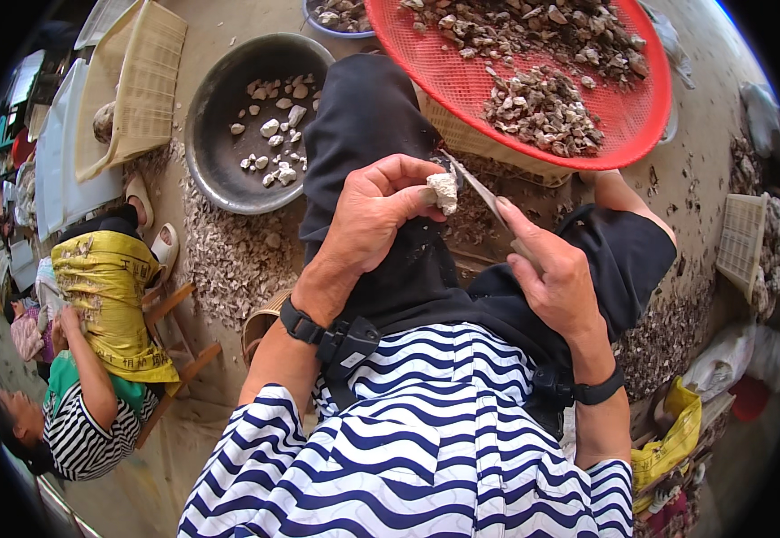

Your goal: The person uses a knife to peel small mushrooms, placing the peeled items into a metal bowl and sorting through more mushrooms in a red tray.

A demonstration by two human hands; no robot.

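Note:
Between the thumb and fingers of my left hand is a pale, rough lump, whitish and about thumb-sized. My right hand grips a knife, its narrow blade angled up and left, with the tip just right of the lump. Both hands are above my lap. Beyond my left hand a dark round basin holds many pale trimmed pieces. A red mesh tray, heaped with brown and grey chunks and smaller scraps, stands ahead on the right.
A cream plastic crate is under the red tray. Shavings cover the floor left of my legs. At the left a co-worker sits with a yellow sack over the lap, near a tilted crate. Another crate stands at the right.

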